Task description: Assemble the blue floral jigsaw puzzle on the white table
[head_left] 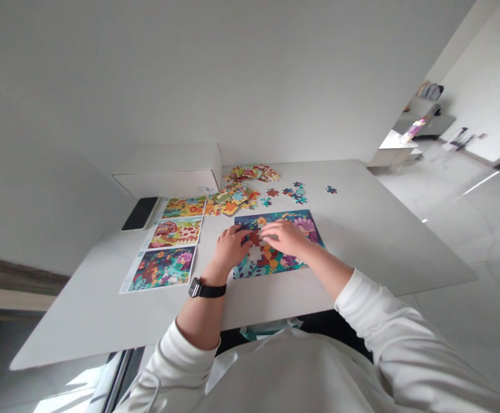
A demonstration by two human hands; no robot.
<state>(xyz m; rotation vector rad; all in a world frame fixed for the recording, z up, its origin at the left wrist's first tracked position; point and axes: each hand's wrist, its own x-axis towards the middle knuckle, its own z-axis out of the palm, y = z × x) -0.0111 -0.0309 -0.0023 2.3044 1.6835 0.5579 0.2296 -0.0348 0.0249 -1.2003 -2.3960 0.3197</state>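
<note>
A colourful jigsaw puzzle (250, 271) lies flat on the table, mostly assembled, with a pale gap (255, 253) near its middle left. My left hand (231, 248), a black watch on its wrist, rests over the puzzle's left part, fingers curved and apart. From the right, my right hand (286, 237) reaches across the upper middle, its fingers stretched leftward. Between the fingertips of both hands sits a reddish-brown puzzle piece (255, 237), low on the puzzle. I see nothing lifted in either hand, though the undersides of the fingers are hidden.
Loose blue puzzle pieces (298, 195) and a brown piece (272, 193) lie beyond the puzzle. A yellow pile (230, 201) sits beside a white box (167, 183). Three picture sheets (163, 269) and a phone (140, 213) are at left. A wall stands behind the table (374, 241).
</note>
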